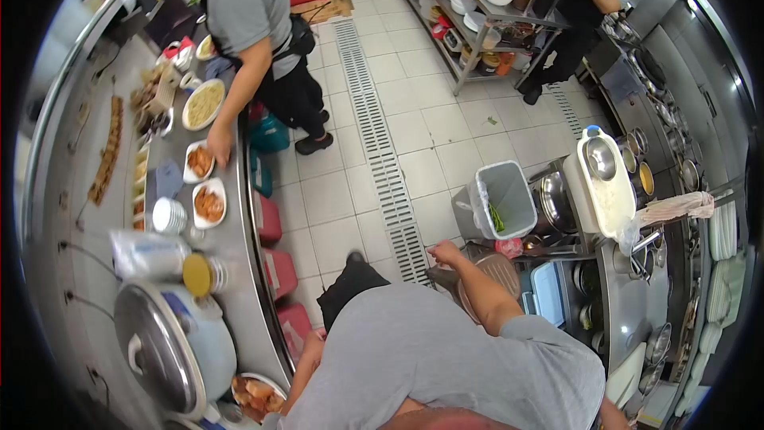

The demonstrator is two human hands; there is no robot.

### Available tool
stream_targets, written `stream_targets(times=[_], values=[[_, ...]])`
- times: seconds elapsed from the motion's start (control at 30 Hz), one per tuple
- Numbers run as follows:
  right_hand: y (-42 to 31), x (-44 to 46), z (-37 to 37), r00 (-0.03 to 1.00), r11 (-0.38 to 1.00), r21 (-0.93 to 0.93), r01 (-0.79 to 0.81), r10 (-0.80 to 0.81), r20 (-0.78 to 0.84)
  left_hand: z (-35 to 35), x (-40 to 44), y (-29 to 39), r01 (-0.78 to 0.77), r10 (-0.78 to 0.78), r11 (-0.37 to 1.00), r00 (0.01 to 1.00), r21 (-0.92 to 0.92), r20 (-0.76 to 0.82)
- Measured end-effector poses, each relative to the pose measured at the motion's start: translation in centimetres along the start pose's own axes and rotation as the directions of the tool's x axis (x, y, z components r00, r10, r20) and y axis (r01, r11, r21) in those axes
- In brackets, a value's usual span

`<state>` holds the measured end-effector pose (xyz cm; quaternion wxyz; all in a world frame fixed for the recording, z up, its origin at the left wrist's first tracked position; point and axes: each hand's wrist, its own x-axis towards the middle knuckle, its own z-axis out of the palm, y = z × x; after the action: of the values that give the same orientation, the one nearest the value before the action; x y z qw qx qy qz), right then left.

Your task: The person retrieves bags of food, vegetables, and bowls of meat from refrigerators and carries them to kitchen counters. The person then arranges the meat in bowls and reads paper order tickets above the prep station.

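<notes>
My right hand (446,253) hangs ahead of me at waist height, fingers loosely curled, with nothing visible in it. It is near a grey lined bin (513,183) with green leaves inside and a brown ridged object (487,275) under my forearm. My left hand (316,342) is low beside my dark trousers, next to the steel counter (247,302); its fingers are mostly hidden. On that counter stand a large lidded pot (155,346), a yellow-lidded jar (199,275) and a bowl of reddish-brown food (259,394).
A co-worker (255,16) at the left counter reaches toward plates of orange food (209,203). Another person (589,0) stands beyond the steel shelving (469,64). A floor drain (374,127) runs ahead. A white tub (605,191) and pans line the right side.
</notes>
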<state>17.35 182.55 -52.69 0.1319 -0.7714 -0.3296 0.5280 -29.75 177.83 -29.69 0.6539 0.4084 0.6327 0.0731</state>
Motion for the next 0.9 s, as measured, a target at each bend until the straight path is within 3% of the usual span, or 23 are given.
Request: stream_targets(times=[0.13, 0.23, 0.27, 0.3, 0.33, 0.43, 0.47, 0.57, 0.63, 0.73, 0.8, 0.83, 0.87, 0.9], values=[[2.5, 7.5, -4.5, 0.975, 0.934, -0.282, 0.221, -0.205, 0.086, -2.9, 12.9, 3.5, -0.088, 0.087, 0.995, 0.996, 0.039, 0.031], [2.8, 9.2, -8.4, 0.920, 0.653, -0.655, 0.380, -0.339, 0.195, -5.5, 23.6, 7.8, -0.191, 0.184, 0.977, 0.980, 0.099, 0.073], [1.7, 8.9, -9.8, 0.990, 0.850, -0.507, 0.141, -0.111, 0.089, -5.5, 25.9, 10.9, -0.175, 0.170, 0.979, 0.984, 0.108, 0.058], [-0.6, 7.6, -11.2, 0.990, 0.943, -0.309, -0.124, 0.140, 0.028, -5.7, 28.0, 13.8, -0.164, 0.161, 0.979, 0.986, 0.122, 0.040], [-2.9, 7.8, -13.1, 0.925, 0.922, -0.085, -0.378, 0.381, 0.018, -6.7, 32.8, 12.6, -0.165, 0.157, 0.982, 0.984, 0.092, 0.083], [-6.1, 10.7, -17.2, 0.921, 0.888, 0.281, -0.365, 0.389, -0.032, -5.6, 33.0, 24.2, -0.175, 0.173, 0.985, 0.975, -0.002, 0.140], [-6.3, 12.0, -18.3, 0.959, 0.932, 0.250, -0.262, 0.280, -0.039, -6.3, 34.6, 25.9, -0.120, 0.111, 0.992, 0.976, 0.038, 0.186], [-9.4, 17.7, -21.2, 0.912, 0.803, 0.486, -0.345, 0.410, -0.031, -7.1, 40.7, 32.2, 0.028, -0.057, 0.994, 0.955, 0.103, 0.292], [-12.1, 21.4, -24.2, 0.923, 0.848, 0.388, -0.360, 0.385, 0.015, -6.8, 43.6, 37.3, 0.138, -0.154, 0.988, 0.930, 0.069, 0.333], [-13.6, 30.0, -28.6, 0.941, 0.883, 0.324, -0.339, 0.316, 0.121, -8.2, 53.5, 39.4, -0.246, 0.079, 0.839, 0.938, 0.485, 0.338], [-18.4, 35.0, -34.9, 0.984, 0.990, -0.053, -0.133, 0.138, 0.113, -5.7, 53.9, 49.3, -0.249, 0.165, 0.832, 0.964, 0.495, 0.208], [-20.6, 36.5, -37.4, 0.989, 0.970, -0.240, -0.021, 0.056, 0.140, -4.3, 53.2, 53.9, -0.241, 0.195, 0.832, 0.970, 0.500, 0.143], [-20.4, 40.9, -39.7, 0.986, 0.960, -0.272, 0.067, -0.021, 0.168, -3.5, 54.3, 56.6, -0.188, 0.156, 0.885, 0.982, 0.425, 0.109], [-23.8, 43.1, -43.3, 0.986, 0.893, -0.429, 0.134, -0.075, 0.151, -2.8, 55.9, 59.6, -0.143, 0.122, 0.927, 0.989, 0.346, 0.081]])
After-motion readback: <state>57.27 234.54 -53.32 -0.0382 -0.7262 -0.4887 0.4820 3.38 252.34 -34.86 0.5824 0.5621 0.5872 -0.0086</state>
